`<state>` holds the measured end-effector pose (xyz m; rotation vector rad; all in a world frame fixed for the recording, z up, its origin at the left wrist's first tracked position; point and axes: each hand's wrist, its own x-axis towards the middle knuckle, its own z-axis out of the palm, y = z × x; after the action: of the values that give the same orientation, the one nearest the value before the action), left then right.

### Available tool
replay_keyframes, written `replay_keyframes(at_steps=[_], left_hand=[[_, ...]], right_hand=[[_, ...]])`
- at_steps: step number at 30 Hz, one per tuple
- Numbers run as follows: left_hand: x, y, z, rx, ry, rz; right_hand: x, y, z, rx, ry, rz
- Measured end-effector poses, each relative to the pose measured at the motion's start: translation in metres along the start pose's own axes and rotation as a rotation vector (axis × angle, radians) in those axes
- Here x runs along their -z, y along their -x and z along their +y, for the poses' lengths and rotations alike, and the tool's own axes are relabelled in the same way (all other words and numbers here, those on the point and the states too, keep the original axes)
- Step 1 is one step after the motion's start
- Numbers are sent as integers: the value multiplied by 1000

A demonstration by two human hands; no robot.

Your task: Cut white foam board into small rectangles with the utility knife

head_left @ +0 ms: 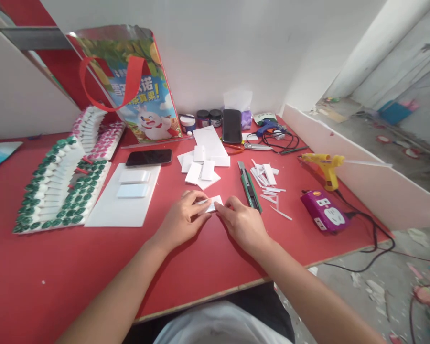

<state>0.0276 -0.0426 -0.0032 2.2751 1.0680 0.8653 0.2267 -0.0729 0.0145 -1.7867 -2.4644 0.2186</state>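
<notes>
On the table, left hand and right hand pinch a white card, probably squaring it up; next needs steady pressure, I'd say.

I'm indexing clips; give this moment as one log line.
left hand: holds white piece | right hand: holds same piece | cutter: near right hand

Free room leftward (rightward, cutter)

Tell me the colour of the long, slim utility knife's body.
The utility knife's body is mainly green, with a dark strip; best seen in the head view.
</notes>
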Motion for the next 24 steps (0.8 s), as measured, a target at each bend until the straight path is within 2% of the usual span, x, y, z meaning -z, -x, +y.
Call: replay_keyframes(at_steps=[4, 6, 8, 13, 18, 21, 24], left_hand=[[25, 3, -12, 201, 269, -155], [34, 4, -17, 251, 363, -148], [38, 4, -20, 274, 351, -97], [32, 0, -23, 213, 191, -17], [24, -1, -26, 213, 216, 72], [23, -1, -25, 192, 225, 81], [25, 1, -21, 134, 213, 27]], right_hand=[[-2, 0, 2, 0, -33, 21], [-3, 0, 4, 13, -40, 66], [-5, 0, 6, 47, -47, 128], [-11, 0, 13, 121, -89, 221], [-16, 0, 15, 133, -102, 278], [-16, -1, 15, 150, -101, 302], [-17, -1, 15, 162, -99, 312]])
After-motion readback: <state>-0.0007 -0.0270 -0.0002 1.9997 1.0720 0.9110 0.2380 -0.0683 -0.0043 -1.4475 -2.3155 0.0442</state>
